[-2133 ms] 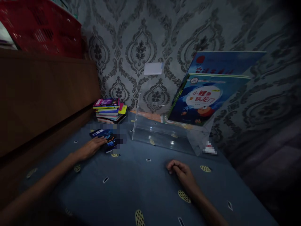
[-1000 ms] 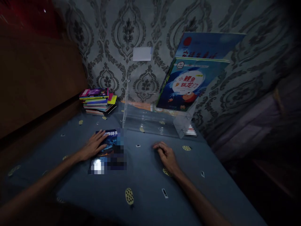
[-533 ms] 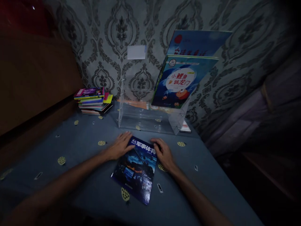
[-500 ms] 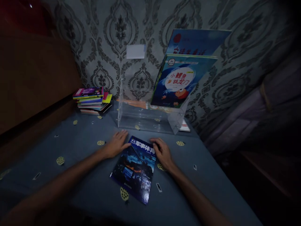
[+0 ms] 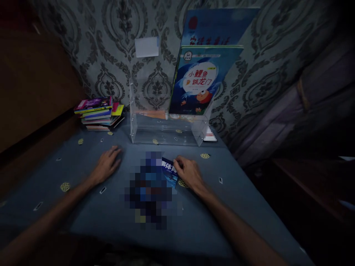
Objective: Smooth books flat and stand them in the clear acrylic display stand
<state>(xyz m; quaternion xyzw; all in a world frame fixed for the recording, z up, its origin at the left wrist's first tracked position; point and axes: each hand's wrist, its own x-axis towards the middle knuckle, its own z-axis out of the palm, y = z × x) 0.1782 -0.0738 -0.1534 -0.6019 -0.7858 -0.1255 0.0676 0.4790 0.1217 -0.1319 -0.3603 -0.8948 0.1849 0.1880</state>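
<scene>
A dark blue book [image 5: 169,173] lies on the cloth-covered table in front of me, its cover mostly blurred out by large pixel blocks. My right hand [image 5: 190,173] is at the book's upper right corner, fingers curled and thumb close together on its edge; the fingertips are partly hidden. To the left of the book, my left hand [image 5: 105,166] is apart from it, low over the cloth, with fingers stretched out and nothing in them. Beyond both hands stands a clear acrylic book rack [image 5: 161,137]. A picture book with an orange fish [image 5: 191,83] rests in its upper right part.
A taller blue book [image 5: 219,26] stands behind the fish book. At the back left is a stack of books [image 5: 97,116]. A white card [image 5: 146,47] shows above the rack, before patterned wallpaper. A brown panel [image 5: 36,85] borders the left; a tied curtain [image 5: 277,114] hangs right.
My left hand has moved left, away from the book's upper edge. My right hand remains at the right corner, fingers more curled. The view has shifted slightly, and the book is now largely pixelated.
</scene>
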